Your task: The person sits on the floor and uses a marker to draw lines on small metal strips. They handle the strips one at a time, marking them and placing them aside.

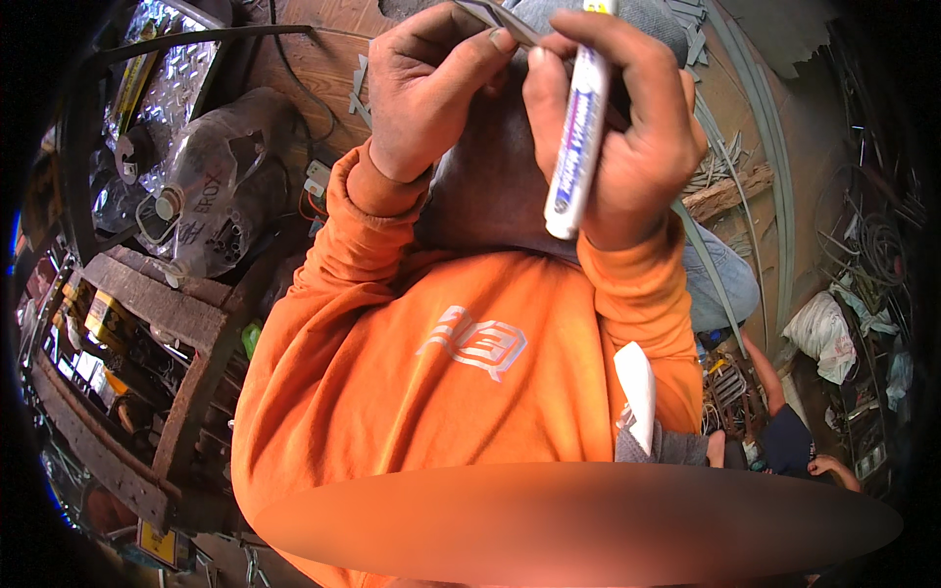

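My left hand (pixel 426 93) is closed in a pinch on a thin grey strip (pixel 502 20), which looks like metal and runs out at the top edge of the view. My right hand (pixel 642 137) is closed around a white paint marker (pixel 578 147) with dark lettering and a yellow end at the top. The marker lies slantwise across the palm, its white lower end sticking out near the wrist. The thumb and fingertips of that same hand also meet the right end of the strip. Part of the strip is hidden behind the fingers.
Left stands a rusty metal frame (pixel 162 304), beside a large cut clear plastic bottle (pixel 221 186) and a shiny tread-plate piece (pixel 181 83). Long grey metal strips (pixel 774 147) lie at right, near a wood piece (pixel 730 191) and a white sack (pixel 821 338). Another person (pixel 789 441) is at lower right.
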Action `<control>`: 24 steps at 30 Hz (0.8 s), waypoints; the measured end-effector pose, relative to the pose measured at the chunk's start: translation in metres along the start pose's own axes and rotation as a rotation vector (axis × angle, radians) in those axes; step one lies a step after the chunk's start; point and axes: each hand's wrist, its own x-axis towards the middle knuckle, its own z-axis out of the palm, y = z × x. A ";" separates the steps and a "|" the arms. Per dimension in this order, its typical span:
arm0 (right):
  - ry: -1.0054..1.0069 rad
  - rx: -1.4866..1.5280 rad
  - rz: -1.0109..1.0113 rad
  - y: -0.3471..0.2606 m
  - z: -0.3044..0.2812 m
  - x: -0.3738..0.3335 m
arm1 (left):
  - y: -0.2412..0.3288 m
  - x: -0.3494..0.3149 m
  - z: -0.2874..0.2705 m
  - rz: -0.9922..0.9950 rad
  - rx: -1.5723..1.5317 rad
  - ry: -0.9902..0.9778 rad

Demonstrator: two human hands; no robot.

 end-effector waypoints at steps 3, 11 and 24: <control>0.102 -0.062 -0.211 0.002 0.006 0.010 | 0.001 -0.001 0.004 -0.031 -0.161 0.009; 0.155 -0.019 -0.220 0.004 0.011 0.014 | 0.001 0.001 0.007 0.011 -0.062 0.006; 0.086 0.081 -0.106 0.011 0.016 0.004 | 0.005 -0.001 0.023 -0.058 -0.068 0.112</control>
